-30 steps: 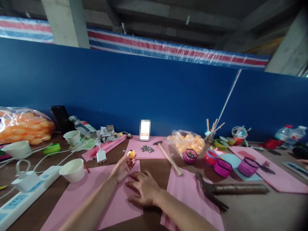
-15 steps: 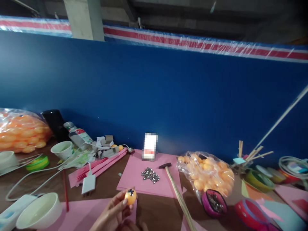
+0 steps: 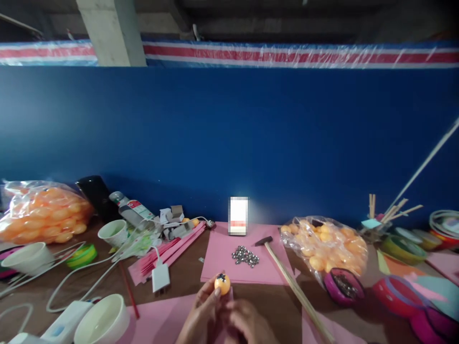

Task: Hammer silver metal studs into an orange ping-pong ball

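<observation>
An orange ping-pong ball [image 3: 222, 284] with a dark mark or small dark piece on its top is pinched between the thumb and fingers of my left hand [image 3: 204, 308]. Close beside it on the right is my right hand [image 3: 247, 320], low in the view and smeared by motion, so its fingers do not show clearly. Beyond the ball, a heap of small shiny metal pieces [image 3: 245, 256] lies on pink paper [image 3: 217, 248]. A hammer [image 3: 283, 272] with a dark head and wooden handle rests to the right of the heap.
Bags of orange balls stand at the left [image 3: 46, 215] and right [image 3: 322, 243]. A purple bowl [image 3: 342, 286] holds metal bits. White bowls [image 3: 103, 317], cables, a white charger [image 3: 160, 277] and a bottle [image 3: 131, 210] crowd the left. A blue wall [image 3: 229, 134] closes the back.
The view has shifted, so the table's things sit further right. My left hand still holds the ball; my right hand has come up further into view beside it.
</observation>
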Demonstrator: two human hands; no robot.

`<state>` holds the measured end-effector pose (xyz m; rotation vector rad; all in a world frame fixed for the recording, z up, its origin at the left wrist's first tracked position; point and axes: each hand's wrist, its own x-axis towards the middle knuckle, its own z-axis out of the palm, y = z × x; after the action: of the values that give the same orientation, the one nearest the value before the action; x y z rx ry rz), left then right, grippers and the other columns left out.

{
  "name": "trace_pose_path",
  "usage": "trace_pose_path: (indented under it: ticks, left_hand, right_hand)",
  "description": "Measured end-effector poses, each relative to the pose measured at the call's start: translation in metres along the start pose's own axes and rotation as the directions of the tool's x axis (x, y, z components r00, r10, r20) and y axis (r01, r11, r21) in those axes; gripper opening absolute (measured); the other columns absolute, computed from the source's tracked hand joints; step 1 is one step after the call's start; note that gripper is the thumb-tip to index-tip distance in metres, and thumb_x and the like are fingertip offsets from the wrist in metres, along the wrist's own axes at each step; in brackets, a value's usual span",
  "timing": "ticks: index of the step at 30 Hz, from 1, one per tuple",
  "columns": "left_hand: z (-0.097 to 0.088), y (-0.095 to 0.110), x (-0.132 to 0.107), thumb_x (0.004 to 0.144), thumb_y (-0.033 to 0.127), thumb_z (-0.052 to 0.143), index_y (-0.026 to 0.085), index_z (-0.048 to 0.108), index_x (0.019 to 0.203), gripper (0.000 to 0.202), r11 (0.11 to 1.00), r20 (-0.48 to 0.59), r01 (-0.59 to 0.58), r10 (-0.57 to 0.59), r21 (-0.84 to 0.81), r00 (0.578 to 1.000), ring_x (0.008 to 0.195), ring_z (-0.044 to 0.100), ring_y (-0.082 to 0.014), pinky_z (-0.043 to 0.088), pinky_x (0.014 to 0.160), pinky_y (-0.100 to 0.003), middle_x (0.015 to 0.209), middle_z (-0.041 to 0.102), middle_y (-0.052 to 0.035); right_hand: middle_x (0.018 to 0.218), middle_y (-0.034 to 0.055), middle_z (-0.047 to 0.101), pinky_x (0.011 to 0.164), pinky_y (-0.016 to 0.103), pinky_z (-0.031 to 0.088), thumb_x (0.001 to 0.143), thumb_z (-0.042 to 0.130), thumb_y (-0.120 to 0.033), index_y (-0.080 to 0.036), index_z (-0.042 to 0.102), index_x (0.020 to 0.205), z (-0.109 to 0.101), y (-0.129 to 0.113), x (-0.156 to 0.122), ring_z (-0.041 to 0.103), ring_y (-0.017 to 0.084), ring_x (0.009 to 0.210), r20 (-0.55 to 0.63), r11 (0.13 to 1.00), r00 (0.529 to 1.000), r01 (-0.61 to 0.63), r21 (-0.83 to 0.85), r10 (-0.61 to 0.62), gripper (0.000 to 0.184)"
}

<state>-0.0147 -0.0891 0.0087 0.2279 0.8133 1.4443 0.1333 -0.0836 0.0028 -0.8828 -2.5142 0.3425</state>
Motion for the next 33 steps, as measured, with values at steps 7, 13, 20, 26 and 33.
trace_pose_path:
  ticks: [7,13,20,26,33]
  left_hand:
    - [0.006,0.006,-0.005,0.06,0.026,0.072,0.027,0.057,0.107,0.048,0.994,0.079,0.012,-0.003,-0.108,0.997,0.087,0.062,-0.0182,0.044,0.084,-0.031,0.101,0.063,-0.007]
    - [-0.001,0.0,0.002,0.057,0.026,0.074,0.027,0.06,0.102,0.046,0.993,0.083,0.015,-0.006,-0.116,0.997,0.095,0.06,-0.02,0.043,0.086,-0.03,0.107,0.061,-0.0077]
    - [0.001,-0.002,0.006,0.054,0.026,0.076,0.021,0.063,0.098,0.046,0.999,0.047,-0.04,0.04,-0.002,0.998,0.1,0.057,-0.0259,0.044,0.087,-0.034,0.095,0.066,-0.0098]
    - [0.001,-0.003,0.008,0.053,0.027,0.076,0.021,0.064,0.096,0.046,0.998,0.104,-0.066,0.066,-0.002,0.992,0.099,0.058,-0.0256,0.045,0.086,-0.032,0.093,0.066,-0.01]
    - [0.006,-0.001,0.006,0.049,0.026,0.078,0.017,0.066,0.088,0.042,0.998,0.182,-0.057,0.05,0.033,0.982,0.09,0.061,-0.0265,0.048,0.079,-0.033,0.086,0.067,-0.01]
  right_hand:
    - [0.112,0.009,0.053,0.087,0.042,0.042,0.08,0.046,-0.021,-0.02,0.051,0.108,-0.007,0.022,0.027,0.047,0.024,0.106,-0.264,0.952,0.939,-0.266,-0.149,0.221,0.028]
    - [0.108,0.0056,0.055,0.087,0.037,0.041,0.08,0.045,-0.02,-0.024,0.053,0.105,-0.004,0.015,0.03,0.049,0.021,0.104,-0.228,0.934,0.945,-0.283,-0.22,0.232,0.027]
    - [0.107,0.0063,0.054,0.087,0.037,0.038,0.078,0.047,-0.02,-0.022,0.053,0.104,-0.008,0.005,0.034,0.047,0.022,0.103,-0.232,0.921,0.929,-0.337,-0.197,0.29,0.026]
    - [0.105,0.0059,0.054,0.087,0.037,0.037,0.08,0.045,-0.019,-0.02,0.054,0.097,-0.006,0.001,0.033,0.047,0.022,0.101,-0.263,0.921,0.92,-0.343,-0.183,0.29,0.019]
    - [0.103,0.0055,0.054,0.083,0.035,0.035,0.077,0.047,-0.018,-0.019,0.054,0.094,-0.002,0.01,0.027,0.046,0.022,0.098,-0.299,0.919,0.917,-0.334,-0.209,0.265,0.019]
